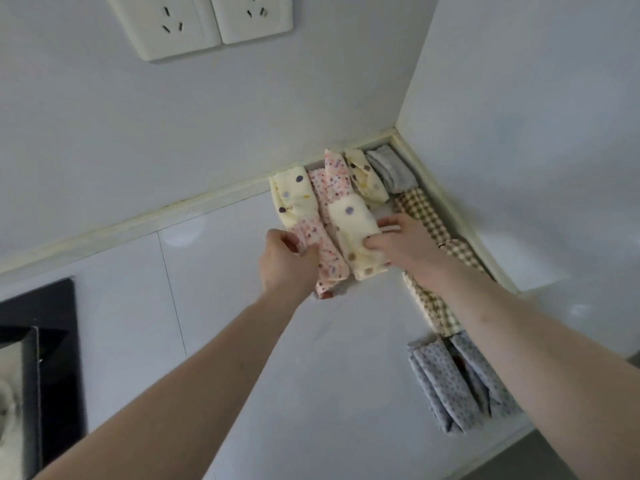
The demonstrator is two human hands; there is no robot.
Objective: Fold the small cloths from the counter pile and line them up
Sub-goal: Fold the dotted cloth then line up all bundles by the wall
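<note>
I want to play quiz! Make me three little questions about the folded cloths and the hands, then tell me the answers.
1. True or false: the left hand grips the pink speckled cloth.
2. What does the right hand hold? A) the cream dotted cloth B) the grey cloth C) the blue dotted cloths
3. Fill in: the checked cloths lie along the ____ wall.

Key: 1 true; 2 A; 3 right.

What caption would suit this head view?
Both hands, left and right, grip folded cloths, pink-dotted and cream-spotted, in a counter-corner row.
</note>
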